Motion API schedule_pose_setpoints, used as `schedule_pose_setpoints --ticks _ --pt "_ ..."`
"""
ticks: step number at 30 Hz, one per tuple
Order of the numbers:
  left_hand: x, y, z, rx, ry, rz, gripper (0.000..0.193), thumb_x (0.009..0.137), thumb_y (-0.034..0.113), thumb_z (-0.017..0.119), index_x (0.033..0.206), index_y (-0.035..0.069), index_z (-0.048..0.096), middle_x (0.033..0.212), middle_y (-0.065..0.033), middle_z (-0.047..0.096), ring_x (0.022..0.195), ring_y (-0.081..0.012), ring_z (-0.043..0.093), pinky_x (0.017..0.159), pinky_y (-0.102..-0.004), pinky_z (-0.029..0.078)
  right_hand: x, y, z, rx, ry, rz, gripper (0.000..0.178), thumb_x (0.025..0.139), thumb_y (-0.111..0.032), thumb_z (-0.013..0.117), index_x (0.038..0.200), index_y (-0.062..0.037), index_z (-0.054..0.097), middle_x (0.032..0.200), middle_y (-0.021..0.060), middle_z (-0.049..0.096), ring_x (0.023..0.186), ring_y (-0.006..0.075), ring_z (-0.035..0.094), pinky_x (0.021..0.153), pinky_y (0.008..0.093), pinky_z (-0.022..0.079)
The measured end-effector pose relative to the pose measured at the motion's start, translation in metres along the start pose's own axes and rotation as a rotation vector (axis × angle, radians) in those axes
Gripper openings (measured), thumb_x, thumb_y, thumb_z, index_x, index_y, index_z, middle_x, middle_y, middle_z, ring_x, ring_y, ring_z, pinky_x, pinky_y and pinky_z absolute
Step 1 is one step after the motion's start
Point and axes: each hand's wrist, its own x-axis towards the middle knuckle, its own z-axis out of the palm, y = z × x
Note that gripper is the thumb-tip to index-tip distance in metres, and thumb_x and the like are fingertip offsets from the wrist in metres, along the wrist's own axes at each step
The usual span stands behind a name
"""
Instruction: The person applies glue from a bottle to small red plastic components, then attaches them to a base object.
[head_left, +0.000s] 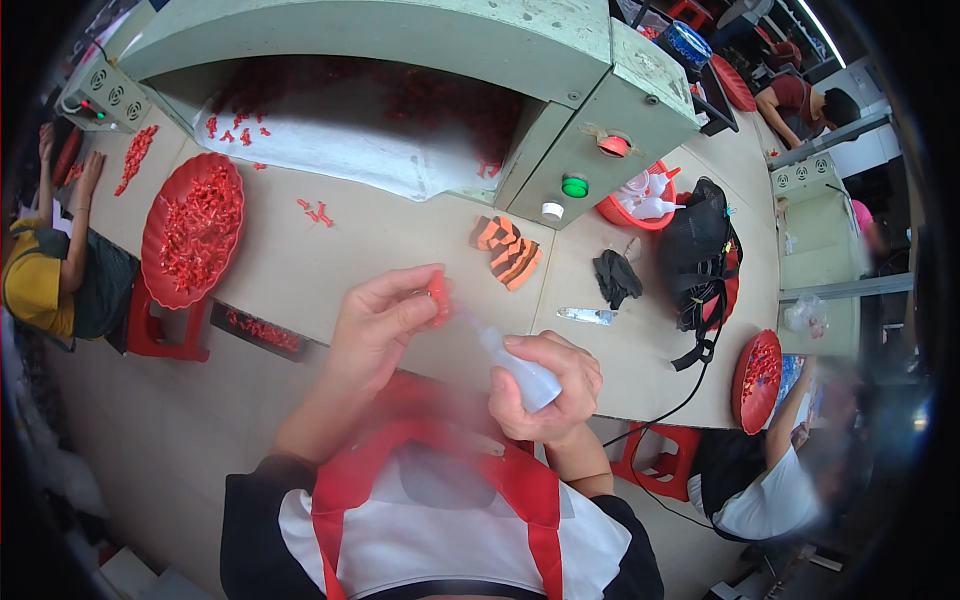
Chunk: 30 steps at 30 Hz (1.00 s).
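My left hand (378, 318) pinches a small red plastic piece (438, 300) between thumb and fingertips, above the table's near edge. Its exact shape is partly hidden by the fingers. In my right hand (560, 385) is a translucent squeeze bottle (530, 378), fingers wrapped round its body. The bottle is tilted, its thin nozzle aimed up and left at the red piece. Blur hides whether the tip touches it. Beyond my hands, a few loose red pieces (318, 213) lie on the table (400, 235).
A pale green machine (560, 130) with a cloth-lined opening stands ahead. At left is a red tray (150, 235) heaped with red pieces. Striped cloth (508, 255), a black bag (700, 255) and a red basket (612, 212) of bottles sit ahead and right. Co-workers sit on both sides.
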Motion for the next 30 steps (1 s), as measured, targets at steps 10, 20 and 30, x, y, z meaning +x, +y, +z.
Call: schedule_pose_setpoints --ticks 10,20,30 --pt "0.0026 -0.0016 -0.0029 0.005 0.005 0.056 0.029 0.082 -0.002 0.056 0.11 -0.001 0.056 0.1 -0.0147 0.061 0.087 -0.0218 0.062 0.073 -0.0277 0.052 0.0025 -0.0001 0.0 -0.004 -0.027 0.028 0.029 0.06 0.0 0.06 0.088 0.0038 0.053 0.063 0.0081 0.058 0.044 0.016 0.051 0.044 0.0241 0.041" --pt "0.0037 -0.0003 -0.0021 -0.016 0.011 0.0 0.028 0.082 -0.001 0.055 0.11 -0.003 0.056 0.099 -0.0157 0.061 0.084 -0.0228 0.063 0.074 -0.0297 0.053 0.0044 -0.0018 -0.0017 0.043 -0.037 0.075 0.028 0.06 0.0 0.059 0.087 0.0038 0.053 0.065 0.01 0.06 0.045 0.0175 0.054 0.045 0.025 0.043" --pt "0.0045 0.0001 -0.0031 -0.038 -0.005 -0.02 0.029 0.082 -0.001 0.055 0.111 -0.003 0.055 0.099 -0.0161 0.061 0.083 -0.0203 0.063 0.071 -0.0268 0.054 0.0055 0.0001 0.0 0.042 -0.026 0.051 0.027 0.061 0.0 0.059 0.087 0.0046 0.053 0.066 0.0112 0.06 0.046 0.0178 0.054 0.046 0.025 0.044"
